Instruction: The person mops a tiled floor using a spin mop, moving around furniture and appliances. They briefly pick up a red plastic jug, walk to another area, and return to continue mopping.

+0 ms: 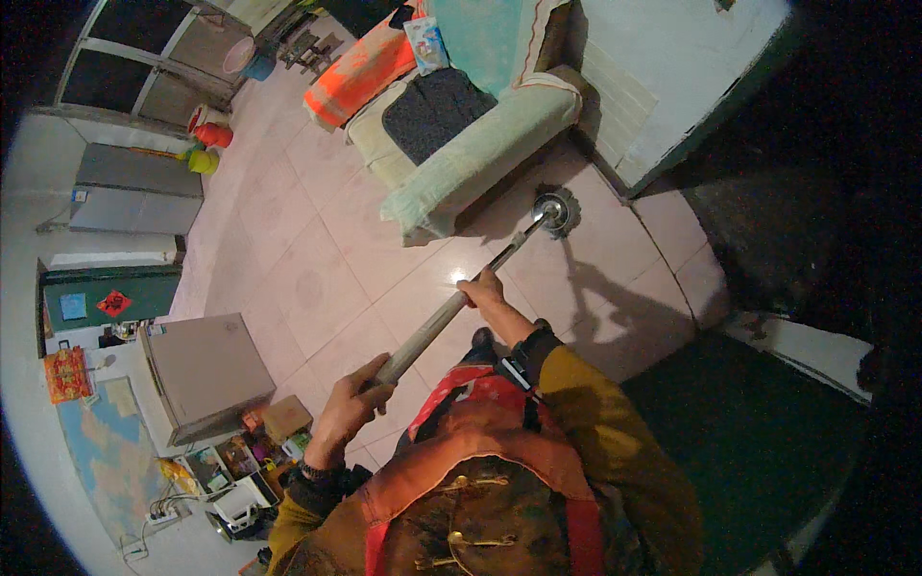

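A spin mop runs slantwise across the view, its pale handle (425, 335) rising toward the far right. My left hand (353, 408) is wrapped around the handle's near end. Farther along the same pole, my right hand (488, 295) is closed about its middle. The round mop head (554, 213), with a metallic-looking disc and dark strands around it, rests on the pinkish tiled floor (336, 240) between the sofa and the wall corner.
A cloth-covered sofa (490, 139) with a dark cushion stands ahead. A white wall corner (629, 192) is right of the mop head. At left are a boxy beige appliance (216, 370), a grey cabinet (134, 206) and red (213, 132) and yellow-green buckets (203, 161).
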A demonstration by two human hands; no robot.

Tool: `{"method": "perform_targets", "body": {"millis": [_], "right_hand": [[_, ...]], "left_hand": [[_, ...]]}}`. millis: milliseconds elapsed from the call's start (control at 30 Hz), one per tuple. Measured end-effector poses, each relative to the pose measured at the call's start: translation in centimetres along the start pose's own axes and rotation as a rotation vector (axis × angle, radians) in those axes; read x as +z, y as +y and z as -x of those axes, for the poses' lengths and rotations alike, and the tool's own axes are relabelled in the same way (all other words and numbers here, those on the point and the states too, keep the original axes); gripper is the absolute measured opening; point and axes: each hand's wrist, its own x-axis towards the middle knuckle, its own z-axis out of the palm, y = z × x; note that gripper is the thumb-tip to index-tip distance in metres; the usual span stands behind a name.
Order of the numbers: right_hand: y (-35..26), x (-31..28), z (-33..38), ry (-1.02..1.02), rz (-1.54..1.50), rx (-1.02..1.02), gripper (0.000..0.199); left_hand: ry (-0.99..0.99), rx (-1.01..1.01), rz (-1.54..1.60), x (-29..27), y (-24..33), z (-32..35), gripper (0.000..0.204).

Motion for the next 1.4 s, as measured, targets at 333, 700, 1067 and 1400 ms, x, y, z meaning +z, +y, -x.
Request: {"method": "perform_targets", "body": {"millis": [333, 700, 1067, 1400], "right_hand": [[1.0, -3.3, -4.2, 0.284, 0.313, 0.046, 0.062], [18.4, 22.3, 1.3, -0.211, 0.483, 0.069, 0.042], [12.0, 35.3, 16.6, -0.192, -0.037, 0.398, 0.029], [18.2, 5.1, 4.3, 0.363, -0.516, 0.514, 0.042]], "left_hand": [[-0.261, 0.245, -0.24, 5.7, -3.8, -11.6, 0.062], [-0.073, 0.136, -0.258, -16.0, -28.0, -0.9, 0.06], [0.163, 0.136, -0.436, -25.5, -30.3, 8.9, 0.054], [-0.322, 0.799, -0.993, -7.0, -16.1, -12.6, 0.059]]}}
